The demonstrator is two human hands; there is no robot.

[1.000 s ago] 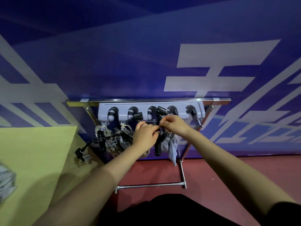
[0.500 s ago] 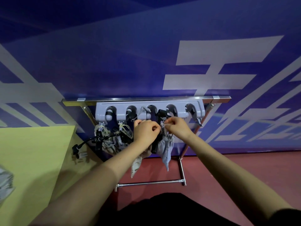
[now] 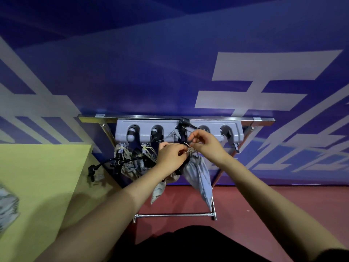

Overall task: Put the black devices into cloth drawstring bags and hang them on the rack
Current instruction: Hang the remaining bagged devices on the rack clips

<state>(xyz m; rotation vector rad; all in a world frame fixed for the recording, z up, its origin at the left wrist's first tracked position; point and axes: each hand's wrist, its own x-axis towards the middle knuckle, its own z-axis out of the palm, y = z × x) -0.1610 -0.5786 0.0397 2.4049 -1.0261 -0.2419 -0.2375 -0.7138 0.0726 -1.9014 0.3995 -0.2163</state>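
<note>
While both hands meet at one spot, the step looks like hanging, not bagging. Left hand (image 3: 172, 156) has fingers curled, pinching the pale drawstring (image 3: 189, 149) just where it leaves the bag neck; right hand (image 3: 206, 143) pinches the same cord from the other side, thumb & forefinger closed on it. Straight below the pinch hangs the grey-blue cloth bag (image 3: 199, 176), long & sagging; whether a black device sits inside I can't tell. A 2nd patterned pouch (image 3: 158, 191) dangles under the left wrist. Left of the grip, two filled bags (image 3: 132, 163) already hang w/ a black cable (image 3: 105, 164). Just beyond & above the grip is the grey rack (image 3: 211, 123), a black clip (image 3: 184, 121) at its top edge. Next move, I'd judge: spread the cord loop & lift it onto the free hook just above, w/o letting the bag drop.
</note>
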